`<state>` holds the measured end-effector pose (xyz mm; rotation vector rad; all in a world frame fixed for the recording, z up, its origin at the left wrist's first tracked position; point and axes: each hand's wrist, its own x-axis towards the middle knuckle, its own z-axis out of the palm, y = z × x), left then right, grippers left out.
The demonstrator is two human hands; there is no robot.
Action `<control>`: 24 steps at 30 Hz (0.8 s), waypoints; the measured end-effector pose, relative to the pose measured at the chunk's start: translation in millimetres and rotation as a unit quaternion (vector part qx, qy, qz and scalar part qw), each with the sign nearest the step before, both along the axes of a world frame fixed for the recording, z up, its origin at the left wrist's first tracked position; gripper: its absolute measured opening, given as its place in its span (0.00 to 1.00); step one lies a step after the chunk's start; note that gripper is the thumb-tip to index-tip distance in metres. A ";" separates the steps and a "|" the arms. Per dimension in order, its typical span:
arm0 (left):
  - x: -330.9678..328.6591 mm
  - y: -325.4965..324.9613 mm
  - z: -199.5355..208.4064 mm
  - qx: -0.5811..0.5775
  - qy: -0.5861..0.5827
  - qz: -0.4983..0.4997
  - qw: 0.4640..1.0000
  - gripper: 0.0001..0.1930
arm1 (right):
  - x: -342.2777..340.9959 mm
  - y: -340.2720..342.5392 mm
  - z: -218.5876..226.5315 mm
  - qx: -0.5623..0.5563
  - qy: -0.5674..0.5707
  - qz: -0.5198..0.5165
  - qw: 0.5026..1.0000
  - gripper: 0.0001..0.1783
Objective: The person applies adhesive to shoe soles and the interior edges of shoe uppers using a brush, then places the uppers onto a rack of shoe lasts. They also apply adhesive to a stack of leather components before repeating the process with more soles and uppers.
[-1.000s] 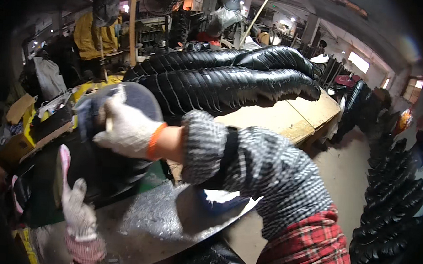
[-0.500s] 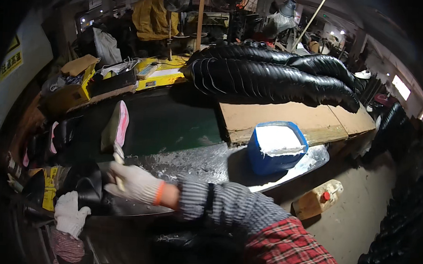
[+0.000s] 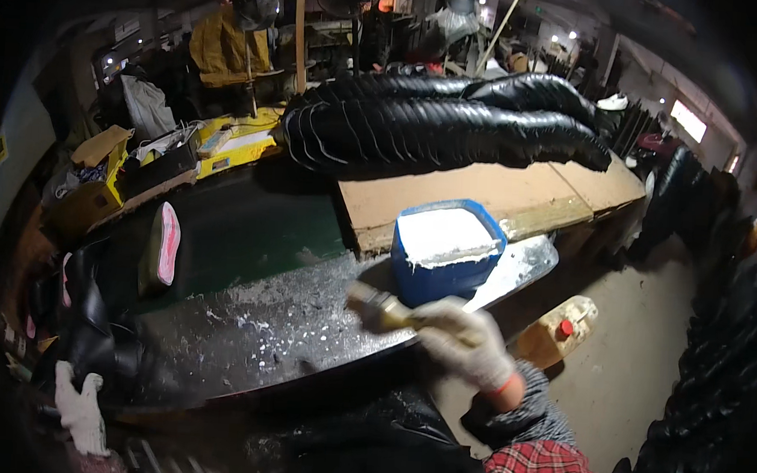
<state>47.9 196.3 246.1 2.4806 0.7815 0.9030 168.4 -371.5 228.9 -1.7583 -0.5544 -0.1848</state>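
My right hand, in a white knit glove with an orange cuff edge, is closed round the handle of a paintbrush. The brush points left, just below a blue tub of white paste. At the lower left, my gloved left hand has two fingers spread apart at the lower edge of a glossy black boot; its other fingers are hard to make out. Farther back, an olive shoe-shaped piece with a pink sole stands on a dark green belt.
White spatters mark the metal bench edge. Long stacks of black boot shafts lie on a cardboard-topped table. A yellowish jug with a red cap stands on the floor at right. Yellow boxes line the far left.
My right hand has swung right with the brush, from beside the boot to near the blue tub. My left hand stays by the black boot. The whole view has shifted.
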 end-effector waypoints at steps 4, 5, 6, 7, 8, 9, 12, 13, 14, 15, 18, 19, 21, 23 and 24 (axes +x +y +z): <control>-18.1 -116.1 37.0 0.185 -0.084 -0.066 0.977 0.18 | 23.7 -52.1 42.5 0.130 -0.056 -0.198 0.970 0.11; -21.7 -129.9 24.8 0.245 -0.148 -0.122 0.950 0.19 | 38.4 -60.2 47.3 0.127 -0.136 -0.210 0.960 0.11; -6.6 -162.3 37.3 0.170 0.048 -0.180 0.968 0.22 | 50.9 -68.7 50.1 0.029 -0.129 -0.238 0.962 0.11; 19.7 -194.8 54.7 0.090 0.239 -0.239 0.937 0.25 | 61.1 -81.5 50.0 -0.068 -0.120 -0.272 0.952 0.12; 36.2 -208.7 39.6 0.065 0.248 -0.291 0.922 0.27 | 71.6 -89.2 48.8 -0.150 -0.142 -0.309 0.928 0.12; 47.6 -215.6 14.8 0.036 0.255 -0.333 0.907 0.29 | 84.9 -90.8 43.7 -0.102 -0.104 -0.271 0.952 0.12; 46.5 -215.1 6.4 0.003 0.275 -0.416 0.867 0.27 | 104.6 -83.4 28.4 -0.145 -0.125 -0.229 0.954 0.10; 45.8 -211.9 15.2 -0.075 0.228 -0.436 0.867 0.23 | 104.1 -86.4 27.9 -0.141 -0.123 -0.223 0.957 0.10; 46.3 -205.3 17.8 -0.077 0.178 -0.428 0.883 0.21 | 98.7 -89.8 31.8 -0.126 -0.094 -0.230 0.960 0.09; 43.0 -198.5 19.5 -0.082 0.129 -0.411 0.899 0.19 | 94.3 -88.2 36.1 -0.112 -0.063 -0.227 0.965 0.08; 56.0 -210.9 29.4 0.215 0.149 -0.415 0.871 0.28 | 70.6 -97.0 31.3 -0.138 -0.142 -0.271 0.942 0.06; 62.5 -215.4 22.6 0.267 0.209 -0.393 0.855 0.30 | 63.5 -101.1 24.4 -0.156 -0.171 -0.279 0.932 0.06; 66.7 -199.9 1.7 0.152 0.353 -0.372 0.845 0.31 | 54.9 -105.3 11.6 -0.247 -0.220 -0.263 0.906 0.03; 73.1 -186.7 -12.8 0.139 0.293 -0.358 0.876 0.31 | 42.1 -101.3 10.5 -0.160 -0.192 -0.255 0.934 0.03; 72.1 -183.9 -9.0 0.055 0.246 -0.361 0.898 0.29 | 31.4 -96.0 14.3 -0.116 -0.138 -0.262 0.948 0.04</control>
